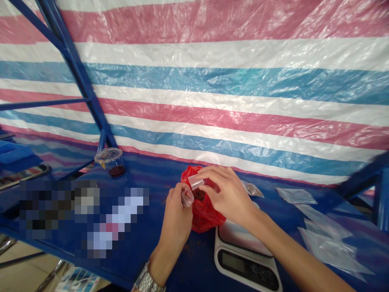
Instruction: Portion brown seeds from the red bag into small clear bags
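My left hand (176, 215) is closed round a small clear plastic tube (187, 197), its open end facing up. Between the thumb and fingers of my right hand (226, 194) is a short translucent plastic cylinder (196, 182), tilted close beside that tube. Both hands are over an open red plastic bag (208, 217). Dark brown loose material (199, 195) shows in the bag's mouth. My right forearm passes above a white digital scale (247, 259), which stands just right of the bag and is partly covered by the arm.
Several clear zip bags (331, 243) lie on the blue table (146, 251) at the right. A small bag with brownish contents (253, 190) is behind my right hand. A lidded clear cup (110, 161) with dark red liquid stands back left. Blurred-out items lie left. Striped sheeting (212, 89) hangs behind.
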Demonstrator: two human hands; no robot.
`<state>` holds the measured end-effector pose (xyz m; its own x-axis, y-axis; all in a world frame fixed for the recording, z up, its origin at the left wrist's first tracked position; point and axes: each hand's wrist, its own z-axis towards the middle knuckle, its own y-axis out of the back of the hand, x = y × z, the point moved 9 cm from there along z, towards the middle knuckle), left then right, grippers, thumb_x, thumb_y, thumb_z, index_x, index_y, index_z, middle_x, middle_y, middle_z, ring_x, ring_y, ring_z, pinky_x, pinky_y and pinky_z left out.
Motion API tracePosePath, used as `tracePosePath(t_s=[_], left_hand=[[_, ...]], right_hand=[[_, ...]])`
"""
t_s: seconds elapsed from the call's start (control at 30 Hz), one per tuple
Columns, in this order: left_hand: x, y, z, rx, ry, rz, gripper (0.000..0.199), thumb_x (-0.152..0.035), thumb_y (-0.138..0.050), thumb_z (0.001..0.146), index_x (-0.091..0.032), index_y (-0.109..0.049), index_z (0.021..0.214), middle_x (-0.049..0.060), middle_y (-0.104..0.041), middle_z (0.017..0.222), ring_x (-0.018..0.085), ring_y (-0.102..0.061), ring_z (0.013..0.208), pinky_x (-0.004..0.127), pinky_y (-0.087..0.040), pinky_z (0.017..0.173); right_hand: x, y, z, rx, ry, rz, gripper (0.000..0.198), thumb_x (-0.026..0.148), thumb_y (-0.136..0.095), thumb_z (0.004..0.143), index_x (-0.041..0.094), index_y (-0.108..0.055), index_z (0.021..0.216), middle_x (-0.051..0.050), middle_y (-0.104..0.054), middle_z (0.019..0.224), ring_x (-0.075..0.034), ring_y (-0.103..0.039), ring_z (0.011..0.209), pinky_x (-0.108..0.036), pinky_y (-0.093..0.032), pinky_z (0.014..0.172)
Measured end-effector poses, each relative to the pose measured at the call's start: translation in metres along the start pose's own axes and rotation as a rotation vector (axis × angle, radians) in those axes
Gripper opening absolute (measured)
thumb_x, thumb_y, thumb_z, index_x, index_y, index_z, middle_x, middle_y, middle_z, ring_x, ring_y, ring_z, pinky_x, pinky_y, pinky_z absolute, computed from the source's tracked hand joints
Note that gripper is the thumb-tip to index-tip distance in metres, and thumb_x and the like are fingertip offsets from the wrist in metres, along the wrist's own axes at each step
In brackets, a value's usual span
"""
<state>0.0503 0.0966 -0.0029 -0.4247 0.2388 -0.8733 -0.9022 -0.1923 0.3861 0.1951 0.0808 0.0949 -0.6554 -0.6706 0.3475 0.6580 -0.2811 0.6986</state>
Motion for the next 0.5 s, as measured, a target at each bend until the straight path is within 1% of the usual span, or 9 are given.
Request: tracePosePath(t_s=[0.1, 0.23, 0.33, 0.4, 0.5], left_hand=[[0.002, -0.002, 0.000, 0.024, 0.005, 0.006, 0.024, -0.014, -0.053, 0.088, -0.021, -0.066, 0.106, 0.006, -0.064, 0.096, 0.023, -0.062, 0.089, 0.037, -0.049, 0.084], [0.001, 0.003, -0.002, 0.006, 0.035, -0.009, 0.035, -0.017, -0.051, 0.091, -0.024, -0.068, 0.121, 0.008, -0.064, 0.102, 0.024, -0.064, 0.093, 0.042, -0.050, 0.092], [-0.003, 0.005, -0.003, 0.003, 0.034, 0.006, 0.040, -0.015, -0.052, 0.089, -0.026, -0.070, 0.123, 0.007, -0.064, 0.100, 0.023, -0.065, 0.091, 0.041, -0.051, 0.092], [-0.006, 0.006, -0.003, 0.000, 0.030, 0.014, 0.040, -0.014, -0.052, 0.088, -0.026, -0.071, 0.121, 0.006, -0.064, 0.099, 0.022, -0.065, 0.091, 0.039, -0.051, 0.091], [-0.012, 0.010, -0.001, -0.019, 0.032, -0.017, 0.039, -0.016, -0.053, 0.089, -0.025, -0.067, 0.125, 0.005, -0.066, 0.103, 0.021, -0.065, 0.094, 0.037, -0.051, 0.092]], right_hand=[[-0.017, -0.004, -0.001, -0.017, -0.062, -0.003, 0.028, 0.008, -0.067, 0.091, 0.028, -0.072, 0.110, -0.002, -0.077, 0.117, -0.025, -0.068, 0.112, -0.042, -0.044, 0.097], [-0.035, -0.004, -0.003, -0.042, -0.114, 0.009, 0.030, 0.009, -0.069, 0.089, 0.029, -0.072, 0.112, -0.002, -0.077, 0.116, -0.024, -0.068, 0.111, -0.042, -0.045, 0.097], [-0.043, -0.002, -0.003, -0.044, -0.154, 0.003, 0.028, 0.010, -0.069, 0.089, 0.028, -0.072, 0.110, -0.003, -0.077, 0.113, -0.024, -0.069, 0.106, -0.042, -0.046, 0.095], [-0.045, 0.000, -0.003, -0.041, -0.163, 0.010, 0.027, 0.010, -0.069, 0.089, 0.027, -0.073, 0.109, -0.003, -0.076, 0.112, -0.023, -0.069, 0.104, -0.041, -0.046, 0.095], [-0.045, -0.001, -0.004, -0.013, -0.161, 0.027, 0.028, 0.009, -0.068, 0.089, 0.028, -0.073, 0.109, -0.002, -0.076, 0.113, -0.022, -0.068, 0.105, -0.040, -0.045, 0.096]])
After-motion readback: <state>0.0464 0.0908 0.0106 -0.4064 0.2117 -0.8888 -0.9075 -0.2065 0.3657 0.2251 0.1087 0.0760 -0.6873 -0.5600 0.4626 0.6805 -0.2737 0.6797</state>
